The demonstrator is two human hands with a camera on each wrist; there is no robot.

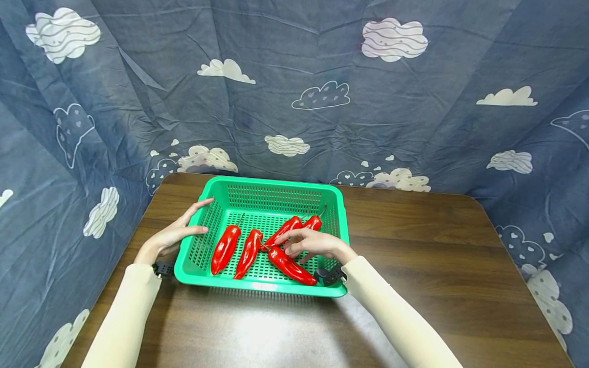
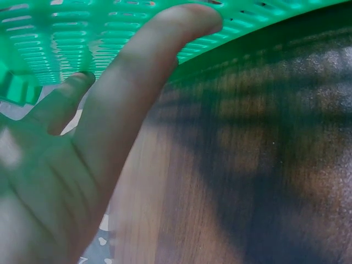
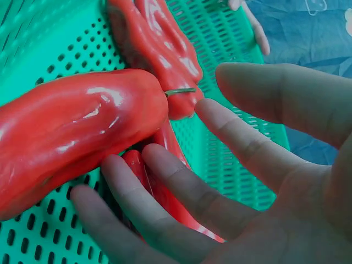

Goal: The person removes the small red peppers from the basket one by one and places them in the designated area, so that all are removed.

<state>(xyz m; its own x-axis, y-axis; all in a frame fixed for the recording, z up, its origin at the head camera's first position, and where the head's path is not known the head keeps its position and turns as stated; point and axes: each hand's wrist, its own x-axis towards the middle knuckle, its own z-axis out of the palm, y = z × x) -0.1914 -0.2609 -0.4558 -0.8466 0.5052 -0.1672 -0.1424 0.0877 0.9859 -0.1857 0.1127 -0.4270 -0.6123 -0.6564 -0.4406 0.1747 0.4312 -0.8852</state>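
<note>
1. From the head: a green basket [image 1: 257,286] full of little holes sits on a brown wooden table [image 1: 423,245]. Five shiny red peppers lie inside it. The far-left pepper [image 1: 225,250] and the next pepper [image 1: 249,254] lie side by side, a bit apart. Two back peppers [image 1: 286,229] [image 1: 314,222] lie close together, partly under the right hand [image 1: 317,243]. The near-right pepper [image 1: 291,266] slants down to the near right corner. The right hand is over these three with its fingers a little bent, and it grabs nothing. The left hand [image 1: 172,237] is at the left side of the basket, with its fingers stretched straight over the edge. Behind the table hangs a blue cloth [image 1: 257,122] with white clouds.
2. From the left wrist: the left hand is spread wide, with straight fingers beside the holey green side. It squeezes nothing. I cannot tell how hard it touches.
3. From the right wrist: the right hand has its fingers spread apart, holding nothing. The near-right pepper is just past the fingertips, its green stem showing. I cannot tell if they touch.
</note>
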